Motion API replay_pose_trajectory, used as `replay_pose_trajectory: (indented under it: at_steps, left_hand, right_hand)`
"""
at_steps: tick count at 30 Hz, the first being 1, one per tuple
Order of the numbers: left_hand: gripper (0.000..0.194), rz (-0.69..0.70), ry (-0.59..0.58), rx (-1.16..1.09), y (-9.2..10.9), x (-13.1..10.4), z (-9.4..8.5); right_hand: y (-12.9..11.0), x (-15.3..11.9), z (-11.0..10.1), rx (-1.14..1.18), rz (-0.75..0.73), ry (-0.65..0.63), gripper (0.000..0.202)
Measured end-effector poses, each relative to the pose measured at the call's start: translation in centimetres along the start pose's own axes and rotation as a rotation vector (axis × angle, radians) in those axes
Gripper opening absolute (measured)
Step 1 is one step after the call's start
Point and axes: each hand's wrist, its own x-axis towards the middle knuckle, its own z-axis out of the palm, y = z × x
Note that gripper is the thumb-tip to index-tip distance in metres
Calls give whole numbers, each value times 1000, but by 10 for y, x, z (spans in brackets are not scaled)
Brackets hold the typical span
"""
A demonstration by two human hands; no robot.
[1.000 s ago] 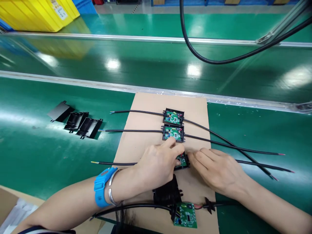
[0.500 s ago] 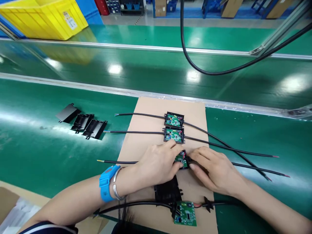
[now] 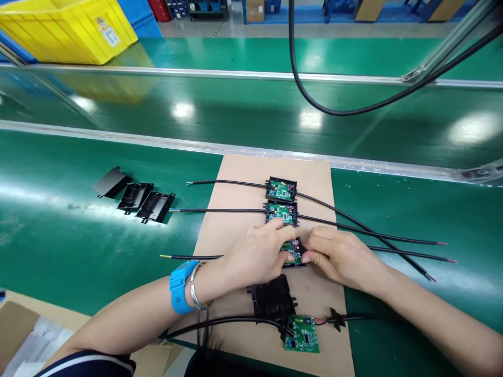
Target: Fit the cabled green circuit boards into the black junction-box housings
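Observation:
On a cardboard sheet (image 3: 236, 173), my left hand (image 3: 261, 251) grips a black case with a green circuit board (image 3: 291, 252) between thumb and fingers. At the case's right end, my right hand (image 3: 341, 256) pinches the black cable (image 3: 408, 253) where it enters. Two similar cased boards with cables, an upper one (image 3: 282, 189) and a lower one (image 3: 281, 210), lie just beyond. Nearer me sit a black case (image 3: 273, 297) and a loose green board (image 3: 302, 335) wired to cables at both sides.
Three black case parts (image 3: 133, 197) lie on the green table (image 3: 47, 220) at the left. A yellow bin (image 3: 66, 31) stands at the back left. A thick black cable (image 3: 338, 111) hangs over the back; metal rails (image 3: 157, 142) cross the table.
My right thumb and fingers have closed in at the case's right end, and the cable there has shifted slightly left. My left hand keeps its hold. The view has shifted slightly.

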Motion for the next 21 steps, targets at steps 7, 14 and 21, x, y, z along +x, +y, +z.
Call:
replay_pose_trajectory:
  at_steps: [7,14,21]
  left_hand:
    - [56,88,6,-97,-6,-11,0]
    - [59,76,76,-148,-8,-17,5]
    - [50,105,62,-271,-15,-18,1]
  right_hand:
    - [-24,-5,-3,-260,72,137,20]
    - [-37,16,-19,-260,83,-81,37]
    - [-13,14,-8,-6,-49,-89,40]
